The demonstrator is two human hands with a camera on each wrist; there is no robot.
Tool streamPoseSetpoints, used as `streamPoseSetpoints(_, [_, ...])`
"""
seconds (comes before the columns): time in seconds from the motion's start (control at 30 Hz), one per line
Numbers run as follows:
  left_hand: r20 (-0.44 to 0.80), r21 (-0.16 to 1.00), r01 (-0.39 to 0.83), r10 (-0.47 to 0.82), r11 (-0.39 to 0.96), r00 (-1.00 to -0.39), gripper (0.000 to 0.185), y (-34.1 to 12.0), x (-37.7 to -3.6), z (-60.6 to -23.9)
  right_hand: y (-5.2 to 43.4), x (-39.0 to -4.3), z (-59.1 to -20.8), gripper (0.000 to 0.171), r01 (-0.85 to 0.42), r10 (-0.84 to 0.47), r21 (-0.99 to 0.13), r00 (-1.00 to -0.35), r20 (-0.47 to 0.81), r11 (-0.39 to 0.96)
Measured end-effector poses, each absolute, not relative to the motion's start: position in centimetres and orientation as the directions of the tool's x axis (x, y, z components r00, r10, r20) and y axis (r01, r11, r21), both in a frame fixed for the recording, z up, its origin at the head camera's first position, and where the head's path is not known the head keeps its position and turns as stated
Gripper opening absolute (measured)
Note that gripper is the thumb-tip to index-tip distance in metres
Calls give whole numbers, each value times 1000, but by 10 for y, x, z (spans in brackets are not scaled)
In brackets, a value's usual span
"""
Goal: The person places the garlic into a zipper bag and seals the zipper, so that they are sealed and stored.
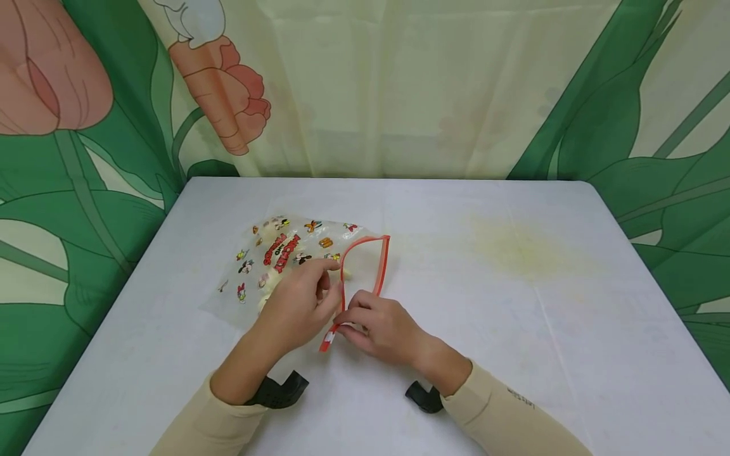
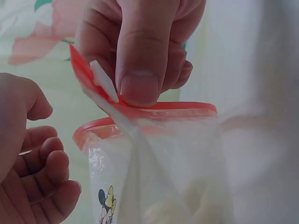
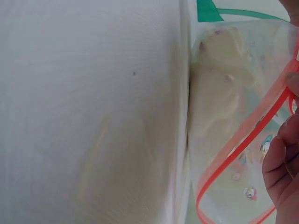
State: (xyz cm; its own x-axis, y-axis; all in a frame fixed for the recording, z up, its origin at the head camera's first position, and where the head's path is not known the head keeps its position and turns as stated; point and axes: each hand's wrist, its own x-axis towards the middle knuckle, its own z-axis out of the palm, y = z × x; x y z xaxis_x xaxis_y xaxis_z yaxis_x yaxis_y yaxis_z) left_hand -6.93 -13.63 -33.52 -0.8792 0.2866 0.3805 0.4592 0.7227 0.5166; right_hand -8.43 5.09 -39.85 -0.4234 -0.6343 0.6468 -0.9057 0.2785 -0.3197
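Right hand point(image 1: 381, 328): lies low on the table, fingers curled and pinching the near end of the red strip; in the left wrist view its thumb point(image 2: 137, 60) presses down on the red edge.
Left hand point(image 1: 302, 301): just beside the right hand, resting over the bag's near part, fingers loosely curled; the pictures do not show clearly whether it has hold of the plastic.
Strip point(image 1: 365, 278): red zip edge of the bag, standing open in a loop from the right hand's pinch away to the far corner.
Bag point(image 1: 285, 253): clear plastic with cartoon prints, lying on the table's left half, mouth facing right; pale, lumpy contents point(image 3: 219, 88) show through it.
Table point(image 1: 513, 316): white top, with a faint yellow stain point(image 1: 525, 250) well right of the bag.
Backdrop point(image 1: 627, 95): cloth with green leaves and a carrot print behind the table.
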Motion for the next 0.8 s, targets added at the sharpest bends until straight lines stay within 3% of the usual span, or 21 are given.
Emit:
streamPoseSetpoints(0.17, [374,487,481,323,729,-869,21,-141,-59,-336,51,-84,-396,14,-891,-632,-343,-453,629,298])
streamPoseSetpoints(0.53, [190,417,523,491,744,-850,48,-162,-43,-341,52,-88,-396,18,-889,-622,-356,-456,636,288])
streamPoseSetpoints(0.8, [212,383,552,511,741,-833,28,-165,-38,-340,54,-90,-395,17,-874,-616,-374,-484,622,310])
